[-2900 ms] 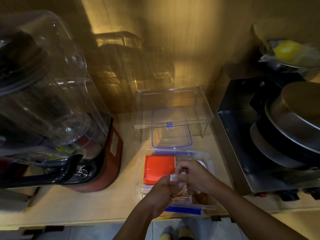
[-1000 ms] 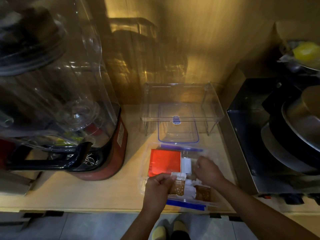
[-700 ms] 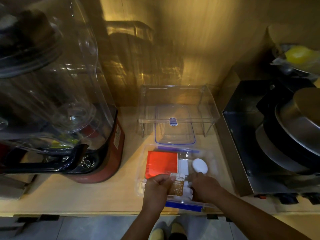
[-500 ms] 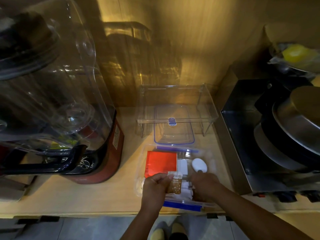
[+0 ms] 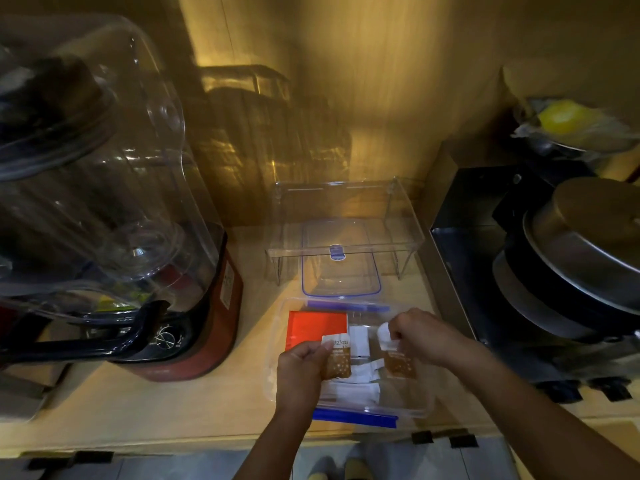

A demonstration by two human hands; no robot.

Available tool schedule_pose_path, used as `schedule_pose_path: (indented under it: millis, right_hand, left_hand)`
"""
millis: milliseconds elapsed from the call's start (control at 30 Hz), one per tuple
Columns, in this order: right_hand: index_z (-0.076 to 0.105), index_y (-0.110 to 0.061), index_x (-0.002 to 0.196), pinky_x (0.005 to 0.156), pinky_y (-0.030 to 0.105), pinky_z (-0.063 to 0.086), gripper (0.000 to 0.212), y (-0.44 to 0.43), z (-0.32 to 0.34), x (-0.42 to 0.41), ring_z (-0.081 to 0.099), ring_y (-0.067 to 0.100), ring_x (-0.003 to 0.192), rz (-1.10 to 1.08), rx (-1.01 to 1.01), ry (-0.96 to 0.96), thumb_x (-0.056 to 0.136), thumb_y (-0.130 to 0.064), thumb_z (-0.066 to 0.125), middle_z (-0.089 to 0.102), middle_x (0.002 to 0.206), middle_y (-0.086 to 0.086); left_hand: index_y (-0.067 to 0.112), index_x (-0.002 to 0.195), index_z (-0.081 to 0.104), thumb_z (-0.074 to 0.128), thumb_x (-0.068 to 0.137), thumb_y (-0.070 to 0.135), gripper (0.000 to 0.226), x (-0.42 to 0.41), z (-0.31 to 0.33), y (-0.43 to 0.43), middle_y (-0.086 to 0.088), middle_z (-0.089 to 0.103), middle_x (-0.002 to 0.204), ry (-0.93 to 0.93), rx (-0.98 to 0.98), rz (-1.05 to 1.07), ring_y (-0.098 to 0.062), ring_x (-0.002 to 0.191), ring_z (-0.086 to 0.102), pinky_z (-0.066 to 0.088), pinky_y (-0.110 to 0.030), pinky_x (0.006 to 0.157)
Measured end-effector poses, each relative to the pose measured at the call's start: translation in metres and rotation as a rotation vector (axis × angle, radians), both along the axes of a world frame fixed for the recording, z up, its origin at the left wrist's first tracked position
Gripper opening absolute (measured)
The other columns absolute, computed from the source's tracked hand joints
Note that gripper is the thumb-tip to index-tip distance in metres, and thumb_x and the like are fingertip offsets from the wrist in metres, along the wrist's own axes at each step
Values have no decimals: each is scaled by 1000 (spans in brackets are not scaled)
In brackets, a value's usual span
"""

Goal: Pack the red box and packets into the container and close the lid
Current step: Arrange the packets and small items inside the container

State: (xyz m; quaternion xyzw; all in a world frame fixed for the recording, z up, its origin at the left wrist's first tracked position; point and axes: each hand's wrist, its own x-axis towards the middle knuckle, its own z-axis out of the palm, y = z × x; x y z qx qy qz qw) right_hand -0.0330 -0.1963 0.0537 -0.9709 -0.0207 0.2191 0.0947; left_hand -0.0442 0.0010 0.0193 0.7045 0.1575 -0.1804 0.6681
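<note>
A clear container [image 5: 405, 412] with blue clips stands near the counter's front edge. The red box [image 5: 317, 327] lies flat in its back left corner. White packets [image 5: 349, 393] lie on its floor. My left hand [image 5: 299, 374] pinches a brown and white packet [image 5: 338, 360] upright over the container. My right hand [image 5: 420, 336] holds a second brown packet [image 5: 399, 365] by its white top, above the right half. The clear lid [image 5: 341, 268] with a blue rim lies behind the container, partly under a shelf.
A large blender [image 5: 114, 209] with a red base fills the left side. A clear acrylic shelf riser [image 5: 346, 216] stands behind the container by the wall. A black appliance with stacked metal pans [image 5: 568, 258] sits to the right. The counter edge runs just below the container.
My right hand rose from low in the container, lifting a second brown packet by its top, and now covers the white oval object. My left hand kept its packet, almost still.
</note>
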Motion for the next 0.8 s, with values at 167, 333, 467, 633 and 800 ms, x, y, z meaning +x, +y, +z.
schedule_pose_path:
  millis: [167, 333, 467, 633, 800]
  right_hand:
    - [62, -25, 71, 69, 17, 43, 20, -5, 17, 4, 56, 5, 75, 52, 308, 138, 85, -11, 60, 57, 76, -10]
    - [67, -20, 78, 70, 26, 51, 5, 12, 16, 4, 63, 7, 74, -148, 711, 161, 84, -19, 67, 67, 78, -3]
    - [63, -12, 82, 82, 39, 57, 8, 28, 0, -2, 66, 18, 89, -300, 817, 102, 85, -19, 65, 67, 92, 2]
    - [60, -7, 84, 69, 44, 56, 11, 33, -11, -6, 67, 30, 82, -356, 816, 71, 85, -16, 66, 66, 91, 5]
    - [57, -8, 82, 49, 24, 48, 9, 32, -18, -5, 58, 13, 58, -369, 812, 82, 85, -10, 65, 62, 77, 7]
  left_hand:
    - [21, 68, 72, 67, 83, 21, 16, -1, 2, 0, 13, 73, 64, 12, -8, 5, -9, 67, 70, 52, -25, 61]
    - [13, 75, 74, 65, 84, 18, 14, -1, 3, -2, -2, 76, 73, 49, -44, -31, -18, 71, 72, 57, -31, 65]
    - [11, 79, 71, 63, 86, 18, 13, -3, 4, -6, -6, 74, 80, 65, -46, -43, -23, 76, 71, 57, -35, 70]
    - [16, 78, 69, 60, 88, 23, 15, -4, 4, -7, 1, 73, 75, 71, -40, -65, -16, 70, 70, 53, -24, 58]
    - [13, 78, 68, 56, 91, 17, 18, -5, 3, -9, -8, 71, 81, 111, -58, -63, -24, 77, 68, 56, -30, 66]
